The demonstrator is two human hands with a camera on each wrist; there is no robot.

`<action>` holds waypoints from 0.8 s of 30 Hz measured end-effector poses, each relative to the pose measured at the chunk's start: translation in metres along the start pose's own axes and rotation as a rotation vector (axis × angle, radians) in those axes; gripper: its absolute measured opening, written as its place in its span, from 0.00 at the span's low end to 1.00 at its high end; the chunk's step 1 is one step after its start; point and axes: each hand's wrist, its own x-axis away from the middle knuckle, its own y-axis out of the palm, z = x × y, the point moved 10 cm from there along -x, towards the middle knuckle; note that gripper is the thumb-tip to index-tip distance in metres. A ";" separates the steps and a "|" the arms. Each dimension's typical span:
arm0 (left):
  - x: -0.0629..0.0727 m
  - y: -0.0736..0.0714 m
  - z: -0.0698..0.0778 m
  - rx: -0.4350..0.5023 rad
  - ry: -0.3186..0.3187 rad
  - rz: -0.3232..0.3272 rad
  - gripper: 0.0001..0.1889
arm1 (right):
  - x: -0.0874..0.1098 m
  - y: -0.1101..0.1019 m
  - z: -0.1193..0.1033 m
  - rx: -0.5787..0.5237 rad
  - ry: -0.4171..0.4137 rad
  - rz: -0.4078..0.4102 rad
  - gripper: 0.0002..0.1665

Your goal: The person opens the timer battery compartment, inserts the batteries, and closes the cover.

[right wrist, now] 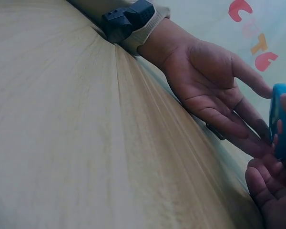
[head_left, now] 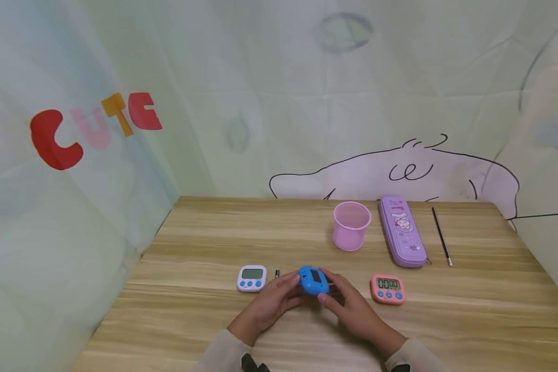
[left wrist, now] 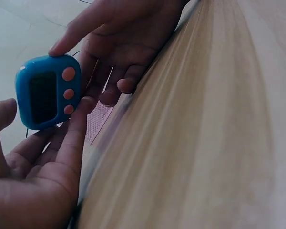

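A blue kitchen timer (head_left: 313, 280) is held up between both hands above the table. Its screen looks dark, and pink buttons (left wrist: 68, 94) run along one side in the left wrist view. My left hand (head_left: 279, 298) grips the timer's left edge with thumb and fingers. From the right, my right hand (head_left: 353, 307) holds the opposite edge, its thumb near the front lower corner and fingers behind. Beside the left hand lie a white timer (head_left: 251, 279) with a blank screen and a small dark cylinder like a battery (head_left: 277, 274). An orange-pink timer (head_left: 388, 289) showing zeros lies right of the right hand.
Farther back on the wooden table (head_left: 204, 232) stands a pink cup (head_left: 351, 227). A purple pencil case (head_left: 403, 232) lies right of it, then a dark pencil (head_left: 442, 236) with a pale end. Printed curtains (head_left: 242, 103) rise behind the table's back edge and along the left.
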 end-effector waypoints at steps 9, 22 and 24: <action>0.000 -0.003 0.004 0.014 0.034 0.036 0.28 | 0.000 -0.008 -0.002 -0.071 0.000 0.048 0.23; -0.001 -0.010 0.005 0.033 0.061 0.111 0.26 | 0.000 -0.018 0.002 -0.218 0.003 0.161 0.16; -0.001 -0.012 0.005 0.031 0.063 0.134 0.25 | 0.000 -0.020 0.002 -0.211 0.010 0.178 0.16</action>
